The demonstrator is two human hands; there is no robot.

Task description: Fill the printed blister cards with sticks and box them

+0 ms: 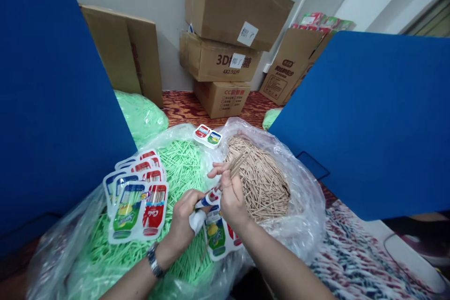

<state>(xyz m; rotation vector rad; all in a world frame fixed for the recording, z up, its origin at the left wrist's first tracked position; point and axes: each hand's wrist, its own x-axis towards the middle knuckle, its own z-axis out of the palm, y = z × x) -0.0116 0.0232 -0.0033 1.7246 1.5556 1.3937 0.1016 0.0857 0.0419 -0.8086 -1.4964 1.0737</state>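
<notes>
My left hand (183, 215), with a wristwatch (154, 260) on its wrist, is closed around a printed plastic pouch (212, 197). Between the fingers and thumb of my right hand (232, 199) are a few thin brown sticks (239, 161), tilted up, their lower ends at the pouch. Below both hands lies another Sprite-and-Cola pouch (215, 238), partly hidden. Loose green sticks (181, 161) fill the clear bag on the left, and loose brown sticks (269, 185) fill the one on the right. Several pouches with sticks showing inside (128, 211) are stacked over the green sticks.
One more pouch (207, 136) rests between the bags at the back. Blue panels (369, 122) flank both sides. Behind, cardboard boxes (221, 56) are stacked against the wall. A green-filled bag (140, 115) sits back left, and a shaggy textile (355, 253) lies at right.
</notes>
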